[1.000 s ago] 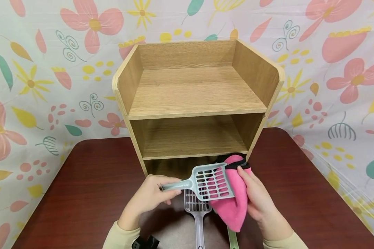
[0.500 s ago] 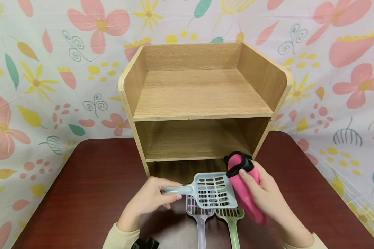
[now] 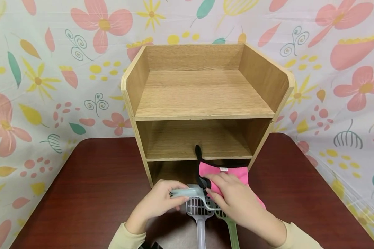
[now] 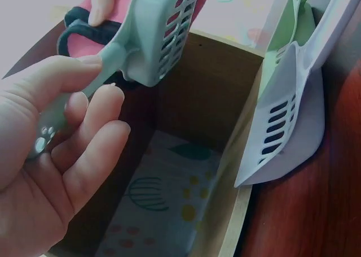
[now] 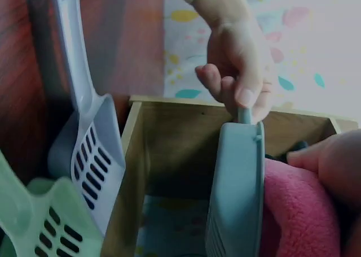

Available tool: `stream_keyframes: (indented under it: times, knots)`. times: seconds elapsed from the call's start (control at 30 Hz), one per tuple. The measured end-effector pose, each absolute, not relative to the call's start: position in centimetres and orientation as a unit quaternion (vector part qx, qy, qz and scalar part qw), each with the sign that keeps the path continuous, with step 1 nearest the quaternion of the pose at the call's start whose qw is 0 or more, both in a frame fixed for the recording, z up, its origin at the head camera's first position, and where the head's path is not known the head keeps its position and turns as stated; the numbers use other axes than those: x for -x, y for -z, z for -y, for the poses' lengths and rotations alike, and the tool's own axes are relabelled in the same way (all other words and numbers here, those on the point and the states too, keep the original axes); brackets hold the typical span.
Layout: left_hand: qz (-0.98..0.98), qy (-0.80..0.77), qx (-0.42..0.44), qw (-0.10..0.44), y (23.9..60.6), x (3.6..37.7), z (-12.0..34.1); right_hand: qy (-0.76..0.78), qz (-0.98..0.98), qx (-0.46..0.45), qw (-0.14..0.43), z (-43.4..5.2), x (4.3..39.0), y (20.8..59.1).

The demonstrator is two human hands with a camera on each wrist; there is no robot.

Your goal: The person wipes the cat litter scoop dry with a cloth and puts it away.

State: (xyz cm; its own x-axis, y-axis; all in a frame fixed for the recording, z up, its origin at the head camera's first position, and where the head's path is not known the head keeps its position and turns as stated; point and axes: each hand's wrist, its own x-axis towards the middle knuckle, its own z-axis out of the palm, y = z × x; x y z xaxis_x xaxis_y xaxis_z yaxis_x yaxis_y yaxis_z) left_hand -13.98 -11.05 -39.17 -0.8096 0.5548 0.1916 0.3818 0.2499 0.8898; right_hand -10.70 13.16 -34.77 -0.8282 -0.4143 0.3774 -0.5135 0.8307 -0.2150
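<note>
From the head view, your left hand (image 3: 162, 200) grips the handle of the blue-grey scoop (image 3: 193, 194) just in front of the wooden shelf unit (image 3: 202, 103), near the middle of the bench (image 3: 90, 186). Your right hand (image 3: 237, 200) presses the pink cloth (image 3: 227, 174) against the scoop's slotted head, fingers curled over the fabric. Keep the handle steady and let the cloth do the moving, so the head does not twist out of reach. Beneath your hands lie a lilac scoop (image 3: 199, 218) and a green scoop (image 3: 232, 230), handles toward the near edge; I judge they could catch a dangling corner of cloth.

From the left wrist, your fingers (image 4: 84, 149) wrap the blue-grey scoop (image 4: 161, 34) low on its handle, thumb on top. The lilac scoop (image 4: 287, 121) rests on the bench beside the shelf's bottom opening.

From the right wrist, the pink cloth (image 5: 296, 212) is bunched against the side of the blue-grey scoop (image 5: 237, 189). The lilac scoop (image 5: 93, 138) and green scoop (image 5: 45, 223) sit close by, well within a careless sweep.
</note>
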Motion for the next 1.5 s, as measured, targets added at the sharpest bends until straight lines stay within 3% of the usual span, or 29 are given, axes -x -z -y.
stream_keyframes:
  times: [0.4, 0.73, 1.13, 1.5]
  knots:
    - [-0.774, -0.548, -0.309, 0.07, 38.9, 13.9, 11.2, -0.103, 0.883, -0.428, 0.162, -15.7, 12.2, 34.4]
    - [-0.773, -0.538, -0.333, 0.036, 39.1, 13.7, 10.8, -0.021, 0.9, -0.416, 0.124, -15.4, 12.5, 33.4]
    - [-0.769, -0.546, -0.33, 0.033, 39.5, 13.9, 10.8, 0.03, 0.909, -0.392, 0.14, -16.2, 12.6, 33.1]
    - [-0.774, -0.533, -0.342, 0.004, 40.3, 14.3, 10.8, -0.018, 0.879, -0.415, 0.235, -15.7, 12.3, 33.2]
